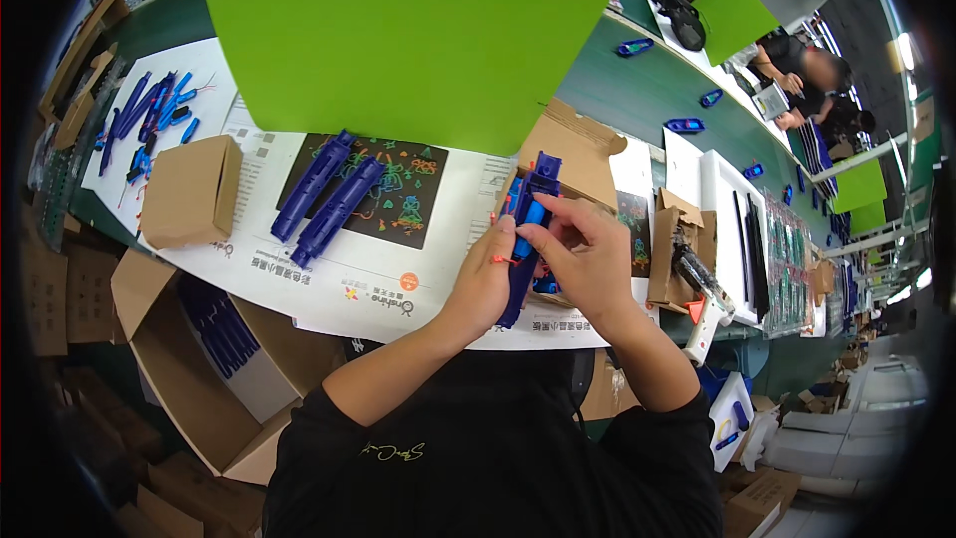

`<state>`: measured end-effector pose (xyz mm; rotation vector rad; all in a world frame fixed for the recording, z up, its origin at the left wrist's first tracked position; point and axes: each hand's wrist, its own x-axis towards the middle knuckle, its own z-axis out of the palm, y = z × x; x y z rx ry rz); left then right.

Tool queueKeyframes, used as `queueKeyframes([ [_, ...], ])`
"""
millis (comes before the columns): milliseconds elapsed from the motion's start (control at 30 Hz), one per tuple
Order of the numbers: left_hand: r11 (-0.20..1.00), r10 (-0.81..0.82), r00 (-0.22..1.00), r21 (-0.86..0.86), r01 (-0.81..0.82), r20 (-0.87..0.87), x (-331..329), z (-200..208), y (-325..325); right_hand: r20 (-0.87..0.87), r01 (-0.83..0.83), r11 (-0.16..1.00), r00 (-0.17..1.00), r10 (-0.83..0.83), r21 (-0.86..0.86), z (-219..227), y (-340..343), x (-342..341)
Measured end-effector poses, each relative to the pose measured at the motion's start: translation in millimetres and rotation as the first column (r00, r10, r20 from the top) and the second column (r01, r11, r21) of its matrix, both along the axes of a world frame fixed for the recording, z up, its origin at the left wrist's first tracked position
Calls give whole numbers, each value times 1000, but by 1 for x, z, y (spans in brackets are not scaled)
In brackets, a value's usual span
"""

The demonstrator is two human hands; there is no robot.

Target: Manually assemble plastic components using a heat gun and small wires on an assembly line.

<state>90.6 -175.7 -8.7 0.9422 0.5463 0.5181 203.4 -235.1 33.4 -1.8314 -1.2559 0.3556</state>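
A long dark blue plastic housing (514,291) is between my hands, slanting over the front of the table. My left hand (482,277) is closed around its left side. From the right, my right hand (586,257) pinches at a light blue cylinder (531,223), seemingly a battery, lying in the housing's channel. Short red-orange wires (501,259) show beside my left fingers. To the left, two more dark blue housings (339,211) lie side by side on a dark sheet with colourful drawings (410,201). My fingers hide the middle of the held housing.
A cardboard box (570,144) stands open behind my hands. A closed box (191,191) and a pile of blue parts with wires (149,120) are at left. A tall green panel (408,40) blocks the back. At right, a white-handled tool (709,327) leans in a small carton (669,264).
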Motion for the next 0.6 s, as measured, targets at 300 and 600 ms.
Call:
queueKeyframes([
  [300, 950, -38, 999, 311, 35, 4, -2, -16, -6, 335, -142, 984, 927, 169, -103, 3, -15, -4],
  [600, 908, 53, 998, 415, -63, 36, -17, -8, -7, 41, -187, 982, 981, 189, -39, 1, -26, 10],
])
